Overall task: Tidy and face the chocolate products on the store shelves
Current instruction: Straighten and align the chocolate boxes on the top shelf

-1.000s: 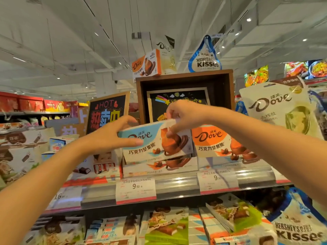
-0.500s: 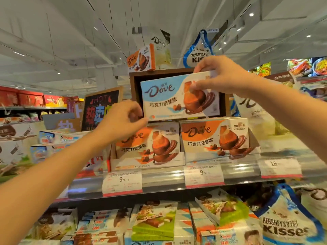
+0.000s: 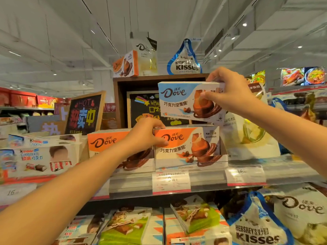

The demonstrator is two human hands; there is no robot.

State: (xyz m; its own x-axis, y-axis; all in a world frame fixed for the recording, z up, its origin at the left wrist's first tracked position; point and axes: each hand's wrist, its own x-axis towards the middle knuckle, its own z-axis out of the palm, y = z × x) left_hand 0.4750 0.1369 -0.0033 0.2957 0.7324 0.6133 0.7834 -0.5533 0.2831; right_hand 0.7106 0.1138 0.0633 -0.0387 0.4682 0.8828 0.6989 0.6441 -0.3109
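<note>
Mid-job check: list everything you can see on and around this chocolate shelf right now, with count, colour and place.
blue Dove box: one, blue and white, held up above the orange boxes
orange Dove boxes: two facing front, shelf centre
small Dove box: one, orange, on the wooden display top
Kisses bag: one, blue and white, on the display top
Kinder boxes: several, white, shelf left
HOT chalkboard: one, black, behind left
price tags: several, white and red, shelf rail
green-pack bars: several, lower shelf
left hand: on the orange boxes' top edge
right hand: grips the blue Dove box
</note>
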